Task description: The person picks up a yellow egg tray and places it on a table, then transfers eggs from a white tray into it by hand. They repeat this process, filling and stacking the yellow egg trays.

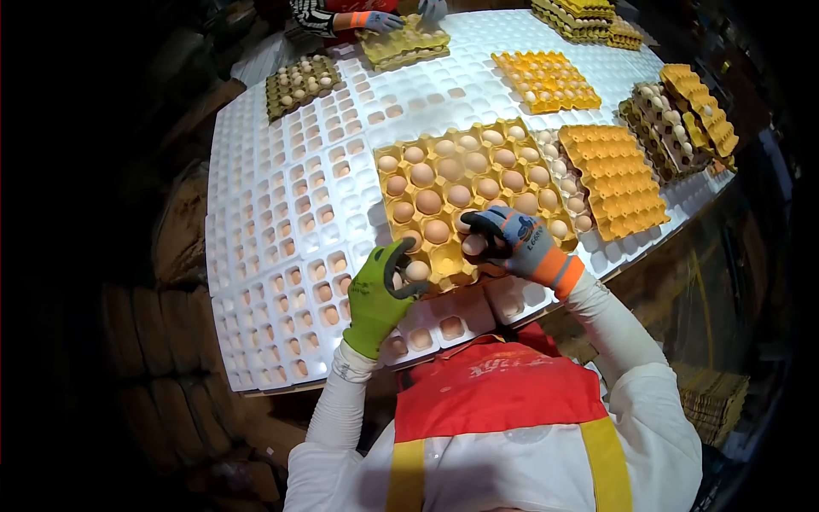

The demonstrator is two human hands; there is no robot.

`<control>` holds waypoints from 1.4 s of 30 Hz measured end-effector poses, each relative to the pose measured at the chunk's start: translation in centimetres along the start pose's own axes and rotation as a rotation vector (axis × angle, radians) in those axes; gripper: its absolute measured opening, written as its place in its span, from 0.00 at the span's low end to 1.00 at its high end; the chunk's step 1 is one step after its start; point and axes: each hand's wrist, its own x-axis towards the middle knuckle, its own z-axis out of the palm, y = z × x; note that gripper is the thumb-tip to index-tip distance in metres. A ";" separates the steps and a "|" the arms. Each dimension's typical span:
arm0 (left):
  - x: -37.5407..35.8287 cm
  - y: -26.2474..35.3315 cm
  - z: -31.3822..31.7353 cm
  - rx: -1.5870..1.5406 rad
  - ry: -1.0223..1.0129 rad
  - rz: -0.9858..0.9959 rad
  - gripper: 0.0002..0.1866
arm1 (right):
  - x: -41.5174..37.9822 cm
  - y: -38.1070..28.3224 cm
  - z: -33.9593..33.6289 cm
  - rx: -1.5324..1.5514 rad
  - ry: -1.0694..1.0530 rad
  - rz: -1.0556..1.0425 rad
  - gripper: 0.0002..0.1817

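My left hand (380,290), in a green glove with dark fingertips, curls its fingers around a pale egg (417,270) at the near left corner of a yellow egg tray (445,259). My right hand (516,243), in a grey-blue glove with an orange cuff, is closed around a pinkish egg (473,245) over the tray's near edge. Its fingers partly hide other eggs there. Brown and cream eggs (428,201) fill most of the tray's cups, while a cup between my hands shows bare yellow.
White foam trays (358,192) with eggs in many hollows cover the table. An orange tray (610,179) lies at right, near stacked trays (665,128). Across the table, another person's gloved hand (375,21) touches a yellow-green tray (405,51).
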 end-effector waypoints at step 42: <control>-15.7 -10.2 -2.8 0.500 0.196 -0.453 0.17 | -10.6 -4.9 21.2 -0.025 -0.101 0.370 0.26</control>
